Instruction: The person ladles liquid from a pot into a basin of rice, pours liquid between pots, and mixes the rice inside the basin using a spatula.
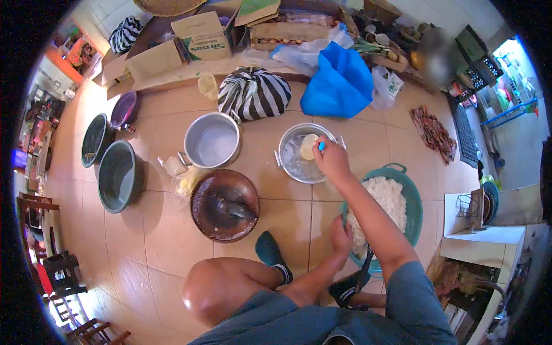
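My right hand (330,156) grips the blue handle of a cream-coloured scoop (309,147), its round bowl over the inside of a metal pot (280,142). The pot stands on the floor, with something pale and wet in it. Lower down, my left hand (341,235) holds the near-left rim of a teal basin (415,198), its fingers partly hidden. A heap of white, crumbly food (386,198), perhaps rice, lies in the basin. A dark handle (365,267) leans on the basin's near edge. My right forearm passes over the basin and hides part of the heap.
Left of the pot are a larger aluminium pot (212,142) and a wide brown mortar (201,221) with a dark pestle. Several dark tubs (118,178) stand farther left. Behind are a striped bag (253,95), a blue bag (338,83) and cardboard boxes (201,37).
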`<state>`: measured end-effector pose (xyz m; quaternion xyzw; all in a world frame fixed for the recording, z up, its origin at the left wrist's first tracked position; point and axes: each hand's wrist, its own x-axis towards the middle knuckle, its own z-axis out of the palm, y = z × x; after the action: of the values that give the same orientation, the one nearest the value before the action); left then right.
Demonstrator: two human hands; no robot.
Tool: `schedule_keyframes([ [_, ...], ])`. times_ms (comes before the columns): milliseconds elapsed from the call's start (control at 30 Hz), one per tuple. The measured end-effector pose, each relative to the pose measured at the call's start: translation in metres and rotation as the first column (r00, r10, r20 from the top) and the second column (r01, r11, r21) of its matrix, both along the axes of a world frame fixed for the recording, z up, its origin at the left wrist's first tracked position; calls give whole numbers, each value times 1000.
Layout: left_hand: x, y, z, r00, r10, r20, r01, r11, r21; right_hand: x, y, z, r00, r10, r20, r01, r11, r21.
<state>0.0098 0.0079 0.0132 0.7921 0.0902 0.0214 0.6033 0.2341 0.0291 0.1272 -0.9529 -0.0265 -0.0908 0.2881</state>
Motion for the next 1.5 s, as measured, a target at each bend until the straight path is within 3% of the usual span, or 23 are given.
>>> schedule_keyframes([
  [167,1,0,-2,999,-29,-33,27,998,-63,10,8,1,998,-24,-50,21,998,-57],
  [300,5,10,23,1000,-20,2,20,1000,18,16,17,-2,1000,-9,-19,8,999,-38],
  [533,-3,-7,-34,985,-153,-83,145,985,-98,14,29,-16,993,5,-114,-9,999,-35],
  [733,-9,-19,-57,972,-187,-142,155,965,-212,-15,32,-20,994,111,-23,-108,990,90],
  [833,-19,-27,-80,955,-209,-211,163,963,-216,-33,26,-27,993,98,68,-112,966,232],
  [933,-16,-25,-68,972,-159,-171,114,962,-249,-44,8,-37,999,31,27,-38,954,299],
  [1033,-2,-3,-2,992,-65,-110,47,986,-160,-56,-11,-44,951,-141,-276,295,679,672],
  [1133,-2,-1,8,997,-21,-71,14,996,-92,-67,-34,-47,917,-147,-371,397,440,806],
  [1233,-3,-4,0,996,-31,-80,21,992,-125,-78,-45,-53,896,-157,-416,444,306,842],
  [1333,-3,-4,-4,998,-32,-52,25,991,-131,-88,-47,-51,856,-256,-449,504,228,833],
  [1500,-4,0,2,997,-63,-44,60,996,-72,-84,-50,-39,818,-351,-455,555,274,785],
])
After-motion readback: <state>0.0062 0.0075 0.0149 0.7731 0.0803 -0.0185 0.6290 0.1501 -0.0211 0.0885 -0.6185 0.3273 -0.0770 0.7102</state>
